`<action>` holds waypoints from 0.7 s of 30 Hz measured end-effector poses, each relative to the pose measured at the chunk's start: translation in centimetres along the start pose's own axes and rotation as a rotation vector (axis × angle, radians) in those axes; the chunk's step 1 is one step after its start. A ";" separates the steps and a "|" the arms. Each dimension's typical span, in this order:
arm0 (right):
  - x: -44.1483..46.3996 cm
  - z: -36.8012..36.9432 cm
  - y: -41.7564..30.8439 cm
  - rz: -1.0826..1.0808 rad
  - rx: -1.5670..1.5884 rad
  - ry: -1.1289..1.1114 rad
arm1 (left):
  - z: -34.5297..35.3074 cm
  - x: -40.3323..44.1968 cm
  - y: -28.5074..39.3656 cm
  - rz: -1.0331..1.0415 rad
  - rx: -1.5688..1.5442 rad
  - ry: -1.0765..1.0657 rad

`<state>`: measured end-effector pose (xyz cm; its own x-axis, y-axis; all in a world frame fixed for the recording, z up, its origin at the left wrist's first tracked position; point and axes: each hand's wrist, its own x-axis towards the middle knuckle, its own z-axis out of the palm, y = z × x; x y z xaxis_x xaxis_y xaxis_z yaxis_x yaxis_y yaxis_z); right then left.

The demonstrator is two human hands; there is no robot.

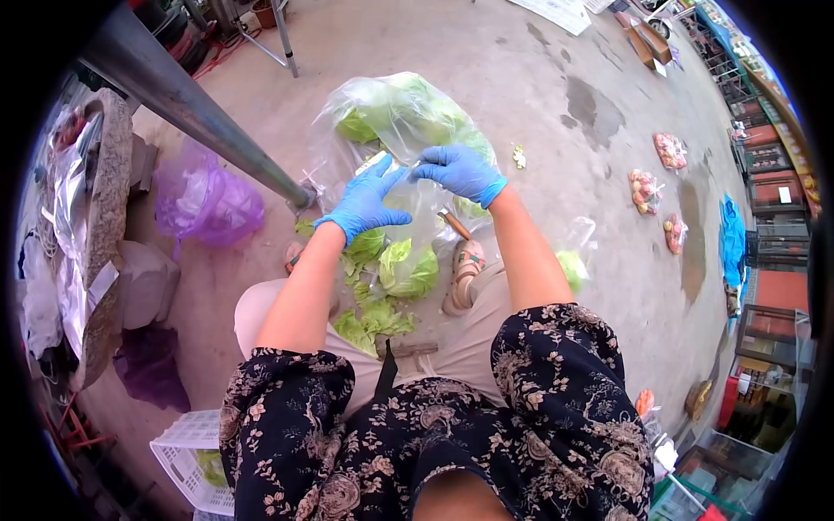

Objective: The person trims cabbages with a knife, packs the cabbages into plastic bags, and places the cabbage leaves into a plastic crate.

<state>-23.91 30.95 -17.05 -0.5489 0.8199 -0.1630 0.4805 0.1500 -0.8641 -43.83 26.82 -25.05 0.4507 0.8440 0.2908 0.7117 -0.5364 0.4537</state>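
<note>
While the clear bag of lettuce (408,102) bulges just beyond them both, the left hand (365,204), thumb spread, is at its near-left side and the right hand (466,174), curled, close by at its near-right; whether either grips plastic, I cannot tell.

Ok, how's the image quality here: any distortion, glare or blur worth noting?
Head view: strong fisheye distortion, black corners; head view: soft light on the concrete floor, no hard shadows by the feet; head view: pale glints on the clear bag and silvery sheet; head view: left hand and right hand readable.
</note>
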 end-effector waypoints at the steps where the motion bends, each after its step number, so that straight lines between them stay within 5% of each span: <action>1: -0.9 -0.6 -1.1 -0.031 -0.016 0.109 | -0.1 0.3 0.3 -0.156 -0.194 -0.064; 3: -2.2 -1.7 -2.3 -0.099 -0.045 0.331 | -1.1 1.4 0.7 -0.472 -0.571 -0.194; 4: -2.2 -2.5 -1.7 -0.239 -0.487 0.510 | -2.4 1.9 1.3 -0.480 -0.596 -0.025; 7: -2.7 -3.3 1.9 -0.240 -0.869 1.167 | -4.9 2.7 -0.4 -0.827 -1.277 0.208; 8: -2.5 -3.4 3.5 -0.208 -0.512 1.173 | -4.9 2.6 -1.8 -0.898 -1.459 0.287; 10: -1.8 -3.1 5.4 -0.145 0.204 1.093 | -4.9 2.4 -4.8 -1.023 -1.821 0.457; 13: -1.5 -3.3 5.3 0.005 0.596 0.681 | -5.7 2.6 -5.2 -1.065 -1.955 0.445; 15: -0.4 -2.2 4.2 0.308 0.746 0.274 | -5.5 3.5 -4.5 -1.016 -1.793 0.483; 16: 0.5 -1.4 4.4 0.322 0.852 0.082 | -5.2 4.0 -3.9 -0.999 -1.715 0.499; 19: 2.0 0.2 0.8 0.085 1.073 0.226 | -5.6 4.7 -2.7 -1.008 -1.591 0.468; 21: 3.8 -1.3 5.4 -0.004 1.370 -0.006 | -6.0 4.7 -2.6 -0.971 -1.573 0.439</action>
<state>-22.52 35.56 -21.77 -0.5534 0.8177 -0.1586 -0.5740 -0.5124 -0.6387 -46.84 32.15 -19.81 -0.0774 0.8887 -0.4520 -0.5821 0.3277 0.7442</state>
